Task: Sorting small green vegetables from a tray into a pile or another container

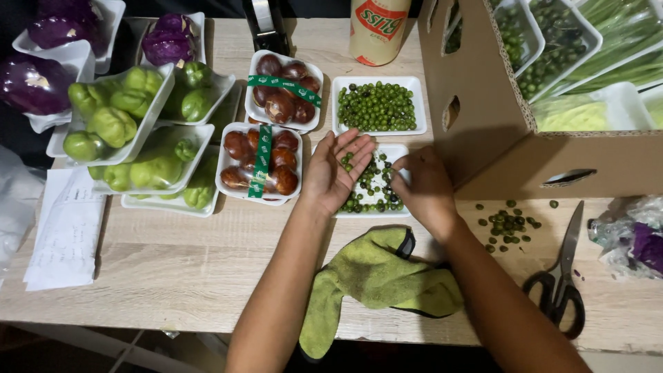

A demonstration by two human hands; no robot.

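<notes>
- Here, the left hand lies palm up and open over the near left corner of a white foam tray; a few small green berries rest loose in the cupped palm; the fingers are spread, gripping nothing
- the right hand is curled knuckles-up over the right side of the same tray; its fingertips are hidden beneath it, so I cannot tell whether it pinches anything
- the tray sits near the middle of the wooden table, partly filled with more green berries; just behind it stands a fuller tray of berries
- a green cloth lies at the table's near edge, under and between the two forearms
- loose berries are scattered right of the right wrist, in front of a cardboard box; black-handled scissors lie towards the near right corner
- left of the hands, two trays of brown round fruit are banded with green tape; further left, trays of pale green chayotes; purple cabbages fill the far left corner
- a paper slip lies by the left edge; a tall can stands at the far edge.
</notes>
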